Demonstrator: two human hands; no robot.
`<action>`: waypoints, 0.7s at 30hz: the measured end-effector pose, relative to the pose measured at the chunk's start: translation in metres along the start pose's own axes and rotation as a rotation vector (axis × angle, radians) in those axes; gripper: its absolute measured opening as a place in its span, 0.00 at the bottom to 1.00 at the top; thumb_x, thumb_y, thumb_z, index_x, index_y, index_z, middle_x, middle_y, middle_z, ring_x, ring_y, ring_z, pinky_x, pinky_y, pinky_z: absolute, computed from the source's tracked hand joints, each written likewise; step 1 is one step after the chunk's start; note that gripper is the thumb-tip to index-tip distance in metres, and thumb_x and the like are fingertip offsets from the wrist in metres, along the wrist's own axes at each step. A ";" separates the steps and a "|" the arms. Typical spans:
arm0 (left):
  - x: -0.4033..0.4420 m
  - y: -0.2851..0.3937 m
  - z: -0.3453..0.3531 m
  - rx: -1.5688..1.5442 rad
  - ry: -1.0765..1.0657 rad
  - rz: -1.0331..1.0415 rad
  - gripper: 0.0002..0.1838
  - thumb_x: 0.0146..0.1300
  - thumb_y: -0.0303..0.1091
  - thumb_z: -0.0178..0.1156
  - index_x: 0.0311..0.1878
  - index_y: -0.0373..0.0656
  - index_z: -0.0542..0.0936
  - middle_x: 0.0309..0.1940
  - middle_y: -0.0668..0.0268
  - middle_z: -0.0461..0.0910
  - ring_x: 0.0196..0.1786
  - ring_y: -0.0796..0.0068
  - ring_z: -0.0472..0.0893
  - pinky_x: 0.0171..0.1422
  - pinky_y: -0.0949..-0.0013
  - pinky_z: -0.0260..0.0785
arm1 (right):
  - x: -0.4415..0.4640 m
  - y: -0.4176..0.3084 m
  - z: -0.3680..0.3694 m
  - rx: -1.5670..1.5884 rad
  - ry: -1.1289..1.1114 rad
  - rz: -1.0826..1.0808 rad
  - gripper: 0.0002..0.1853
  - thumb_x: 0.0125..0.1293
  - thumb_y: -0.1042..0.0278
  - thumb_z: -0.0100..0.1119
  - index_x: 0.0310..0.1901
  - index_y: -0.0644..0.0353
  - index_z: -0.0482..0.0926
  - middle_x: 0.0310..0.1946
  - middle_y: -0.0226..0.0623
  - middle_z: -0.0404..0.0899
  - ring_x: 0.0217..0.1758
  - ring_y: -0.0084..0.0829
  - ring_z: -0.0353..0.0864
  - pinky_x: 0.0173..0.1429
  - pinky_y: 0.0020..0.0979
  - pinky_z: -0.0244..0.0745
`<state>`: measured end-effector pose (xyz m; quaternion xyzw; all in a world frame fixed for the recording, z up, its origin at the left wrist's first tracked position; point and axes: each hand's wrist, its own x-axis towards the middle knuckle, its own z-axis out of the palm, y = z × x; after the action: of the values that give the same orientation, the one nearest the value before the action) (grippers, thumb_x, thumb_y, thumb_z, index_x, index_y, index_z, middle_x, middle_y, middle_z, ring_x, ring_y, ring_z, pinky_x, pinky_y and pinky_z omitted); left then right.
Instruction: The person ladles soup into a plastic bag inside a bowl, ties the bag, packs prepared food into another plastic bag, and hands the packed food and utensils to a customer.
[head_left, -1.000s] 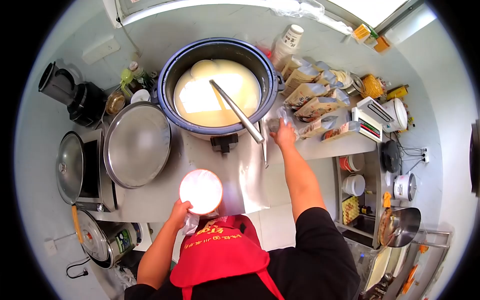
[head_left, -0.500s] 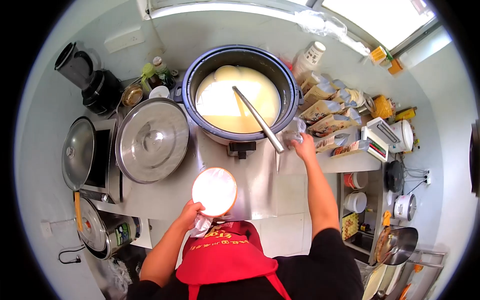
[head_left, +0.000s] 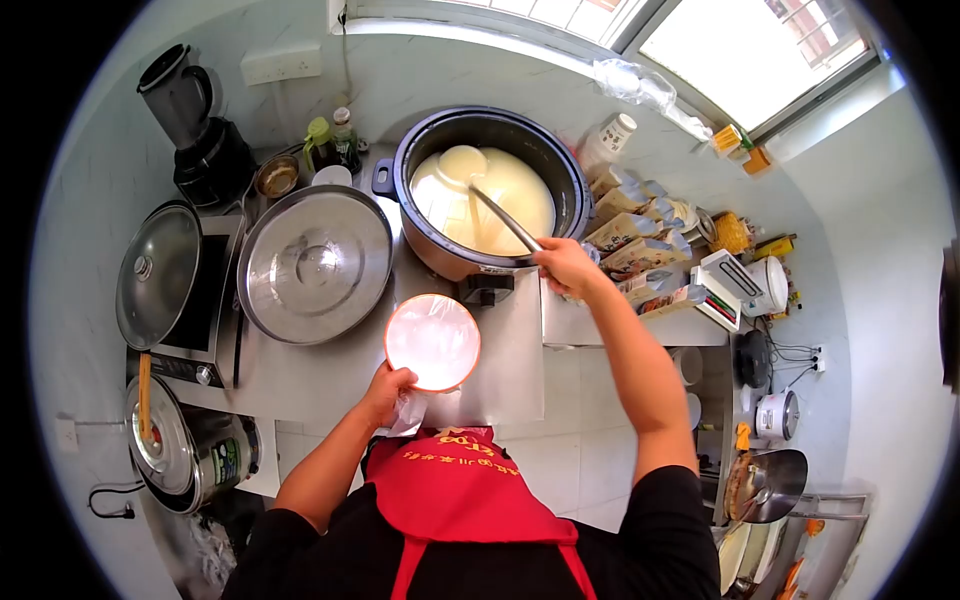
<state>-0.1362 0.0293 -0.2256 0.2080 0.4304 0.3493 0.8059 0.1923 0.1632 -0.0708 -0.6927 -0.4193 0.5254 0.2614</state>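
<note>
The right hand (head_left: 568,268) has its fingers wrapped around the near end of a metal ladle (head_left: 505,216), just above the near right rim of a big pot (head_left: 427,238). The ladle's handle slants far and left over a pale, creamy liquid (head_left: 528,200), and its round scoop shows at the far side of that liquid – how deep it sits I cannot tell.

The left hand (head_left: 388,394) grasps a bowl (head_left: 433,342) at its near left edge, the thumb lying over the rim. The bowl is white inside with an orange rim, and clear plastic (head_left: 408,412) lines it, bunching up beside the fingers. It is over the near part of the metal counter (head_left: 510,375), nearer than the pot and apart from it.

Left of the pot lies a large round metal disc (head_left: 315,265); farther left, a glass lid (head_left: 160,275) with a knob leans over a dark-fronted appliance (head_left: 225,335). On the far left stands a blender (head_left: 195,120), with two bottles (head_left: 345,140) between it and the pot. To the right – past the pot – are stacked paper cups (head_left: 607,140) and rows of upright printed packets (head_left: 640,257).
</note>
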 end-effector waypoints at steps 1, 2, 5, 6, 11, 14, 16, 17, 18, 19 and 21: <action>-0.006 0.009 0.005 0.000 -0.007 0.006 0.24 0.49 0.24 0.56 0.54 0.36 0.72 0.39 0.64 0.78 0.35 0.73 0.77 0.40 0.70 0.70 | -0.016 -0.009 -0.008 -0.003 0.006 -0.006 0.21 0.62 0.74 0.52 0.58 0.66 0.75 0.21 0.35 0.72 0.12 0.23 0.65 0.13 0.27 0.57; -0.014 0.020 0.011 -0.009 -0.037 0.025 0.26 0.51 0.25 0.57 0.57 0.36 0.70 0.43 0.62 0.78 0.40 0.72 0.77 0.44 0.69 0.71 | -0.033 -0.018 -0.020 -0.138 -0.038 0.012 0.20 0.62 0.74 0.52 0.57 0.64 0.76 0.20 0.34 0.71 0.12 0.22 0.65 0.13 0.27 0.56; -0.024 0.033 0.013 -0.022 -0.106 0.078 0.28 0.54 0.29 0.59 0.60 0.36 0.69 0.48 0.61 0.78 0.45 0.71 0.79 0.50 0.68 0.72 | -0.085 -0.040 -0.040 -0.352 -0.003 0.103 0.21 0.61 0.73 0.51 0.56 0.59 0.78 0.17 0.30 0.69 0.12 0.21 0.63 0.14 0.27 0.55; -0.026 0.035 0.013 -0.021 -0.136 0.106 0.28 0.55 0.31 0.61 0.60 0.35 0.69 0.48 0.60 0.79 0.46 0.72 0.79 0.51 0.69 0.72 | -0.093 -0.044 -0.048 -0.354 0.002 0.102 0.21 0.61 0.73 0.51 0.56 0.59 0.78 0.17 0.30 0.69 0.12 0.21 0.63 0.14 0.27 0.55; -0.016 0.032 -0.003 -0.019 -0.166 0.158 0.27 0.56 0.37 0.64 0.58 0.38 0.71 0.43 0.66 0.78 0.37 0.79 0.75 0.39 0.74 0.68 | -0.088 -0.040 -0.056 -0.561 0.113 0.061 0.17 0.61 0.72 0.50 0.52 0.59 0.80 0.17 0.35 0.70 0.13 0.25 0.68 0.17 0.30 0.64; -0.014 0.033 -0.002 0.012 -0.146 0.183 0.27 0.55 0.43 0.67 0.55 0.40 0.73 0.37 0.72 0.77 0.29 0.86 0.68 0.31 0.79 0.61 | -0.071 -0.037 -0.024 -0.630 0.174 0.025 0.16 0.61 0.70 0.50 0.50 0.59 0.80 0.17 0.37 0.72 0.15 0.27 0.71 0.19 0.32 0.68; -0.014 0.035 -0.001 0.000 -0.118 0.211 0.28 0.54 0.46 0.68 0.54 0.41 0.74 0.34 0.74 0.76 0.27 0.88 0.65 0.28 0.81 0.56 | -0.077 -0.039 -0.019 -0.601 0.187 0.001 0.17 0.62 0.70 0.50 0.51 0.58 0.80 0.18 0.37 0.72 0.15 0.28 0.72 0.20 0.33 0.68; -0.012 0.035 -0.002 -0.010 -0.138 0.223 0.28 0.55 0.46 0.68 0.54 0.40 0.74 0.35 0.74 0.76 0.27 0.88 0.65 0.28 0.81 0.57 | -0.085 -0.040 -0.018 -0.599 0.171 0.004 0.18 0.61 0.70 0.51 0.52 0.57 0.80 0.18 0.37 0.72 0.15 0.28 0.71 0.20 0.33 0.68; -0.011 0.036 -0.003 -0.021 -0.156 0.234 0.28 0.55 0.46 0.67 0.54 0.40 0.74 0.36 0.74 0.77 0.27 0.88 0.66 0.28 0.80 0.57 | -0.093 -0.042 -0.016 -0.598 0.153 0.008 0.19 0.61 0.69 0.51 0.53 0.55 0.80 0.18 0.36 0.73 0.15 0.28 0.71 0.20 0.33 0.68; -0.015 0.041 0.004 -0.019 -0.159 0.232 0.28 0.55 0.46 0.67 0.54 0.40 0.74 0.36 0.74 0.77 0.27 0.88 0.66 0.28 0.80 0.57 | -0.101 -0.044 -0.019 -0.596 0.156 0.010 0.19 0.61 0.69 0.51 0.53 0.55 0.80 0.18 0.36 0.73 0.15 0.28 0.71 0.20 0.33 0.68; -0.022 0.047 0.019 -0.048 -0.135 0.287 0.27 0.56 0.45 0.67 0.54 0.40 0.74 0.35 0.74 0.76 0.26 0.88 0.64 0.27 0.81 0.55 | -0.118 -0.045 -0.036 -0.633 0.135 0.086 0.21 0.60 0.70 0.51 0.55 0.53 0.80 0.18 0.36 0.73 0.15 0.29 0.71 0.20 0.33 0.68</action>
<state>-0.1472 0.0437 -0.1732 0.2712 0.3328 0.4562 0.7795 0.2013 0.0887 0.0368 -0.7899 -0.5139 0.3325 0.0376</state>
